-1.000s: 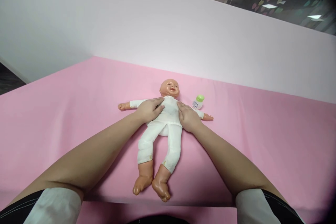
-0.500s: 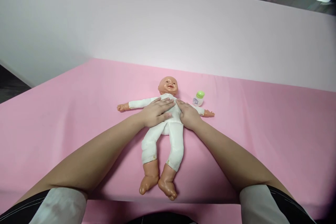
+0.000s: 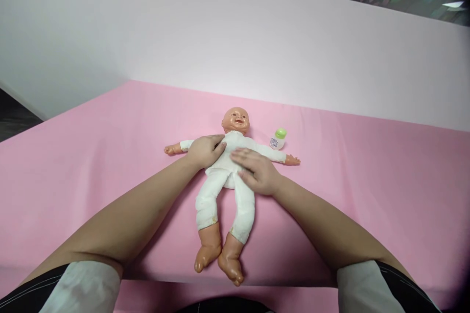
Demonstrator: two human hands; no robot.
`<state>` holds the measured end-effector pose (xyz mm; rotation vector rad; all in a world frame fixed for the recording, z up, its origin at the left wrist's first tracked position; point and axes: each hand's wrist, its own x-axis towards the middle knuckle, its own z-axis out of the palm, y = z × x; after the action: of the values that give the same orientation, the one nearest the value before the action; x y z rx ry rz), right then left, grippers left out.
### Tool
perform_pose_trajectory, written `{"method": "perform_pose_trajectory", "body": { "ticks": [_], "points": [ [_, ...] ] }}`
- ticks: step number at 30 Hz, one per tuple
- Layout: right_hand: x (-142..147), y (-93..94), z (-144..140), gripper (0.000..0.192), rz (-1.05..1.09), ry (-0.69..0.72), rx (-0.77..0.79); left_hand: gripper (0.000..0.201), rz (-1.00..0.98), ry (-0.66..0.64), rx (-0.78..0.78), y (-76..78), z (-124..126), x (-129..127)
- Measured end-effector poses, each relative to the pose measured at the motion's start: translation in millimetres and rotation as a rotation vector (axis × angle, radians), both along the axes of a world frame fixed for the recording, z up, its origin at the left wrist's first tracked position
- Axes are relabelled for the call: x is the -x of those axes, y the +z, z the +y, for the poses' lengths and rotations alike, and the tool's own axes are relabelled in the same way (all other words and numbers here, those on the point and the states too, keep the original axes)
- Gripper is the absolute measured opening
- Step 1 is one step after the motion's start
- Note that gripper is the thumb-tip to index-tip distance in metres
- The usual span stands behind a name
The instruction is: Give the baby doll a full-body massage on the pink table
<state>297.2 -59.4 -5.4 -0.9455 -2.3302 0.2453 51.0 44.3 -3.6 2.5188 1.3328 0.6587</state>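
A baby doll [image 3: 235, 142] with a white cloth body and plastic head, hands and feet lies on its back, head away from me, arms spread wide. My left hand [image 3: 207, 151] rests along the left side of its chest by the armpit, fingers stretched out. Across the right side of the belly lies my right hand [image 3: 257, 170], palm down, its fingers extended and slightly blurred. Neither hand grips anything. Beyond the doll's right-side arm stands a small clear bottle [image 3: 278, 140] with a green cap and a printed label.
Pink cloth [image 3: 121, 166] covers the table under the doll. A white partition [image 3: 235, 39] rises along the table's back and left. Above it is a dark surface with heart shapes and bright light panels.
My left hand has slid left, from mid-chest to the doll's side. My right hand has moved from the right side of the chest inward and down onto the belly. The doll's legs shifted slightly left.
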Motion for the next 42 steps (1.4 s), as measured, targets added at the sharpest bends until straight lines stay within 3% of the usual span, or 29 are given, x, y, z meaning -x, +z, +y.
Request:
{"method": "perform_pose_trajectory", "body": {
  "ticks": [2, 5, 8, 13, 20, 26, 31, 37, 42],
  "points": [
    [10.2, 5.6, -12.1, 0.061, -0.089, 0.186, -0.02, 0.059, 0.008, -0.004, 0.01, 1.7, -1.6, -1.7],
    [18.1, 6.5, -15.7, 0.076, -0.192, 0.223, -0.014, 0.058, 0.02, -0.004, 0.019, 2.4, -1.5, -3.4],
    [12.1, 0.5, -0.4, 0.085, -0.219, 0.109, 0.045, 0.058, 0.029, -0.017, 0.017, -0.4, 1.6, -3.7],
    [-10.3, -9.2, 30.4, 0.078, -0.211, -0.163, 0.161, 0.062, 0.052, -0.049, -0.014, -7.7, 7.5, -2.8],
    [-27.0, -12.9, 38.9, 0.073, -0.245, -0.501, 0.187, 0.064, 0.126, -0.026, -0.032, -4.3, 8.8, 1.4],
    [-30.5, -15.5, 35.3, 0.067, -0.289, -0.582, 0.153, 0.06, 0.311, 0.118, -0.108, -14.0, 6.3, 47.0],
    [-36.5, -22.1, 22.0, 0.064, -0.409, -0.64, 0.077, 0.065, 0.272, 0.127, -0.132, -19.8, -0.8, 88.7],
    [-64.5, -16.4, -6.7, 0.065, -0.456, -0.699, 0.11, 0.061, 0.267, 0.285, 0.021, -6.5, 7.7, 115.3],
    [-87.7, 5.3, -15.6, 0.053, -0.271, -0.713, 0.271, 0.049, 0.191, 0.344, 0.123, -7.2, 25.0, 135.3]
  ]
}}
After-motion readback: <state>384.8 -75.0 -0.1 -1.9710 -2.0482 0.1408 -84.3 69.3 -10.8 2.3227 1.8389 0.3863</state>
